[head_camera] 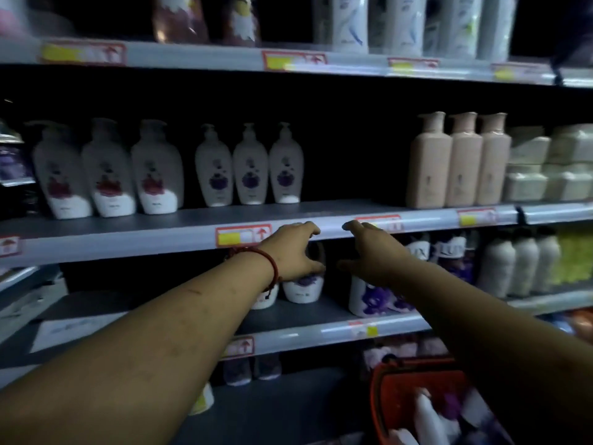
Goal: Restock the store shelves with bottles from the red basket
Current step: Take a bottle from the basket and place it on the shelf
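Head view: left hand (290, 252) curls its fingers round a white purple-flowered bottle (303, 289) on the lower shelf (288, 316), dead centre. Right hand (372, 252), fingers spread, holds nothing. Red basket (414, 393), at five o'clock, contains more bottles, so restocking looks partway done.

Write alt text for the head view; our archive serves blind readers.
A person's left hand, red cord at the wrist, holds a white bottle with a purple flower label on a dim store shelf, the right hand open beside it. A red basket of bottles sits lower right.
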A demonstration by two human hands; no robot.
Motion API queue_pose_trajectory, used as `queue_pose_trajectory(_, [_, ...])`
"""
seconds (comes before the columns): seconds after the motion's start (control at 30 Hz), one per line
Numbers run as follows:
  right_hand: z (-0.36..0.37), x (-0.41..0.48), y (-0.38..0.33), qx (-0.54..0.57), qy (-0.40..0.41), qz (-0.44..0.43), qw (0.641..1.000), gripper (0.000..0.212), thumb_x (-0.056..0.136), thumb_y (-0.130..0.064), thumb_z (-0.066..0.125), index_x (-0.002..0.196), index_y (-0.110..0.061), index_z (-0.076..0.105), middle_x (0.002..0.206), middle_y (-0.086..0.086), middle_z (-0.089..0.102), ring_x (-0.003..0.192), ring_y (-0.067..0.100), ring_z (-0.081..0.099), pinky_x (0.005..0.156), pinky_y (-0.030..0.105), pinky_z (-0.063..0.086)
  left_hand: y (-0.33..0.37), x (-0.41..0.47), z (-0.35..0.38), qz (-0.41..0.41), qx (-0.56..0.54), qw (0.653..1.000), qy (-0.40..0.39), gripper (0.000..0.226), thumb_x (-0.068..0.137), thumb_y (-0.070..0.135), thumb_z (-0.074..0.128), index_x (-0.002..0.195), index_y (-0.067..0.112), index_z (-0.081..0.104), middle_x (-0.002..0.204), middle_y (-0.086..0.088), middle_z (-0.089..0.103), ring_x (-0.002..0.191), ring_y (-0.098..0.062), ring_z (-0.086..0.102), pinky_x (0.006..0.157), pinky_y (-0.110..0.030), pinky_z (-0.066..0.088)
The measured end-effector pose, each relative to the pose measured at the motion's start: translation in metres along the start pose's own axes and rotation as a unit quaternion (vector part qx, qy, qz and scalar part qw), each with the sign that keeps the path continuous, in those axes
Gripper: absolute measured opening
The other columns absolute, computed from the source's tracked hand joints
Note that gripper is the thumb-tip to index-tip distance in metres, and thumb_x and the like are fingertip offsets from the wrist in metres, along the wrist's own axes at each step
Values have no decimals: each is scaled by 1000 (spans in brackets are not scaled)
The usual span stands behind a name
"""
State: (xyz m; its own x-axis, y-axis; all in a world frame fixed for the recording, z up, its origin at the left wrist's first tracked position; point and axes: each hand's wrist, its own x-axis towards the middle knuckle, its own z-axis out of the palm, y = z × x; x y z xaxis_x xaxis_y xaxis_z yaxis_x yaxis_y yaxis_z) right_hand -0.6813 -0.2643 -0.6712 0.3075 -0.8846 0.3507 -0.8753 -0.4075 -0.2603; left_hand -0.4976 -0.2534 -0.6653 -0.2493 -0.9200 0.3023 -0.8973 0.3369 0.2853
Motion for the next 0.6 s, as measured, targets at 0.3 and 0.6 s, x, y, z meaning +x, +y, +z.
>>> queue_pose_trajectory(0.3, [32, -70, 114, -4, -22, 93, 995, 83, 78, -36, 79, 146, -12, 36, 145, 13, 42, 128, 31, 49, 98, 35, 43, 58, 17, 125, 56, -36, 993, -94, 73, 81, 41, 75, 142, 16, 42, 143, -6, 48, 126, -24, 50, 103, -34, 43])
queue_pose_trajectory(0.6, [83, -139, 188, 35, -56, 174, 983, 82, 74, -33, 83, 141, -10, 43, 138, 16, 50, 127, 31, 49, 98, 30, 39, 91, 13, 240, 52, -115, 981, -144, 71, 79, 38, 78, 139, 15, 48, 140, -6, 53, 126, -23, 51, 103, -30, 40])
